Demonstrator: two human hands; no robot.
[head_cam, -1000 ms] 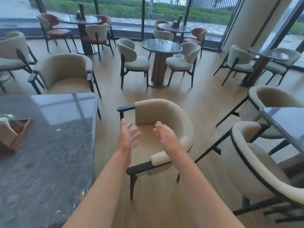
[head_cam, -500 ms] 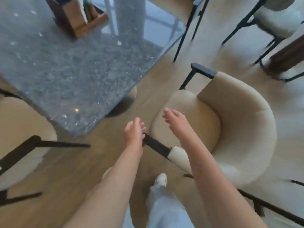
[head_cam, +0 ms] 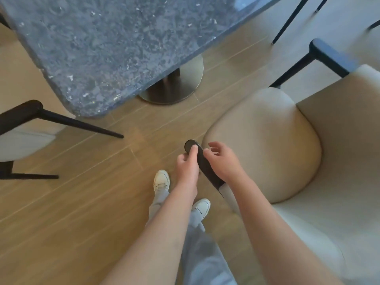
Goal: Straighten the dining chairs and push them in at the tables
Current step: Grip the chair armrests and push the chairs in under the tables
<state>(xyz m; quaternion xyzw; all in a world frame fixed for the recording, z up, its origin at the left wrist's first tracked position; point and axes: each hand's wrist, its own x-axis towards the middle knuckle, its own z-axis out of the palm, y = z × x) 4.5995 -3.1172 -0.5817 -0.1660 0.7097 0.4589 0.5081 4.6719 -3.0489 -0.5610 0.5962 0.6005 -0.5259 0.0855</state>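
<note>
A cream upholstered dining chair (head_cam: pixel 267 140) with black armrests stands on the wood floor at the right, away from the dark stone table (head_cam: pixel 107 48) at the upper left. Its near black armrest (head_cam: pixel 205 167) runs between my two hands. My left hand (head_cam: pixel 188 167) grips that armrest from the left, thumb on top near its rounded tip. My right hand (head_cam: pixel 223 161) lies on the armrest from the seat side, fingers curled over its edge. The chair's far armrest (head_cam: pixel 329 56) shows at the upper right.
The table's round metal base (head_cam: pixel 174 85) sits on the floor below the tabletop corner. Another cream chair (head_cam: pixel 22 136) with black legs stands at the left edge. Thin black legs of a further chair (head_cam: pixel 287 21) show at the top right. My shoes (head_cam: pixel 161 179) are below my hands.
The view has tilted down and closer to the chair. Both hands have dropped from above the seat onto the near armrest, and the left hand now grips it.
</note>
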